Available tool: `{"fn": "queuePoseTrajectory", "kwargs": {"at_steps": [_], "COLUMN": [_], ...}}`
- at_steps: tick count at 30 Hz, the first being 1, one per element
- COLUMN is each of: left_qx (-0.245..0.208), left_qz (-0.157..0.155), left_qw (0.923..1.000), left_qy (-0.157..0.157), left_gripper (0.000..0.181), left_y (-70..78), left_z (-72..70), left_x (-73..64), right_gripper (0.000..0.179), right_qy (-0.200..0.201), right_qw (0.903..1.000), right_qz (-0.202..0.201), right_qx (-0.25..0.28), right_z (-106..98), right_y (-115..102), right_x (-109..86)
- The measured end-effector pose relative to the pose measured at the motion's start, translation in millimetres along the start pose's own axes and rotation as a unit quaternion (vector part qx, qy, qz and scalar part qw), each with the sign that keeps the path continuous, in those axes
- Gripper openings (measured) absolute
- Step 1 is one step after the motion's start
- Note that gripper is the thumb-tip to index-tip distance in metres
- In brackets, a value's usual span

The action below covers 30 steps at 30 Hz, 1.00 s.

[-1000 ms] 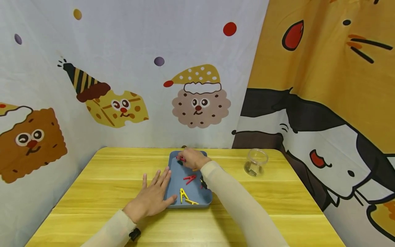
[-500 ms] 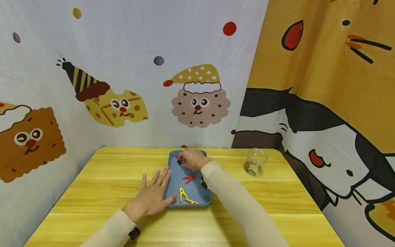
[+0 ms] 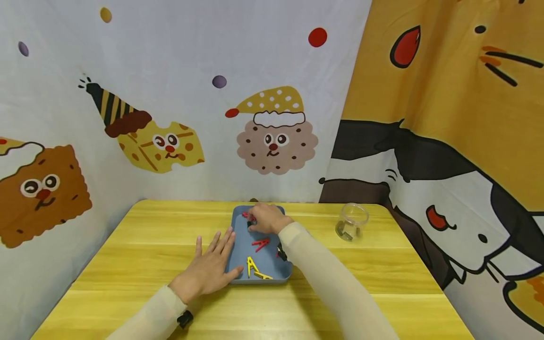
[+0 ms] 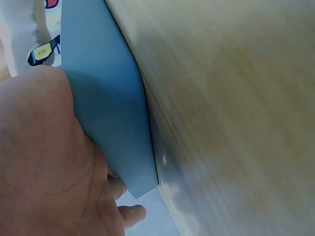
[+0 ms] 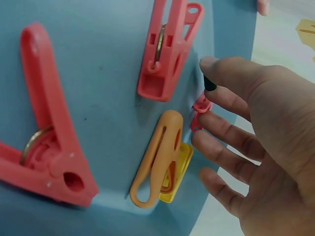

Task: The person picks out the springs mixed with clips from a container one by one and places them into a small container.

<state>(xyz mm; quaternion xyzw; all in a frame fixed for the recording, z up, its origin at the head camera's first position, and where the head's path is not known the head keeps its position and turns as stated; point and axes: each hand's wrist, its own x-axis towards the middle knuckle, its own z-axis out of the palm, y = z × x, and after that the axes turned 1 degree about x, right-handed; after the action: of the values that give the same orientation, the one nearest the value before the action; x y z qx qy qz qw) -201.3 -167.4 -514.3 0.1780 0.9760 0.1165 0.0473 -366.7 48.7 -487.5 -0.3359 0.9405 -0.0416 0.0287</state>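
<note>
My left hand [image 3: 208,273] lies spread at the left side of a blue-grey tray [image 3: 241,243]; in the left wrist view its palm [image 4: 49,152] meets the tray's outer wall. At the far end of the tray, my right hand [image 3: 269,219] pinches a small black piece [image 5: 210,84] between thumb and forefinger, mostly covered by them. A small red clothespin [image 5: 198,117] shows behind those fingers. Also in the tray are a red clothespin [image 3: 260,244], two yellow clothespins [image 3: 251,267] and a black item [image 3: 281,253] partly behind the right sleeve.
A clear plastic jar [image 3: 352,223] with dark pieces in it stands at the back right of the wooden table [image 3: 170,231]. An orange clothespin [image 5: 170,132] lies over a yellow one [image 5: 185,169] near the right hand. Printed curtains rise behind the table.
The right hand shifts very slightly to the right with the black piece between its fingertips. The left hand stays at the tray's side.
</note>
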Motion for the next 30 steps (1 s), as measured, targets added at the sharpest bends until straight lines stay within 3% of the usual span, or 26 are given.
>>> {"fn": "queuePoseTrajectory", "kwargs": {"at_steps": [30], "left_qx": [0.0], "left_qz": [-0.004], "left_qw": [1.0], "left_qy": [-0.005], "left_gripper": [0.102], "left_y": [2.3], "left_z": [-1.5], "left_x": [1.6], "right_gripper": [0.029], "right_qy": [0.027], "right_qw": [0.9975], "right_qz": [0.0], "right_qx": [0.065], "right_z": [-16], "right_y": [8], "right_x": [-23.9]}}
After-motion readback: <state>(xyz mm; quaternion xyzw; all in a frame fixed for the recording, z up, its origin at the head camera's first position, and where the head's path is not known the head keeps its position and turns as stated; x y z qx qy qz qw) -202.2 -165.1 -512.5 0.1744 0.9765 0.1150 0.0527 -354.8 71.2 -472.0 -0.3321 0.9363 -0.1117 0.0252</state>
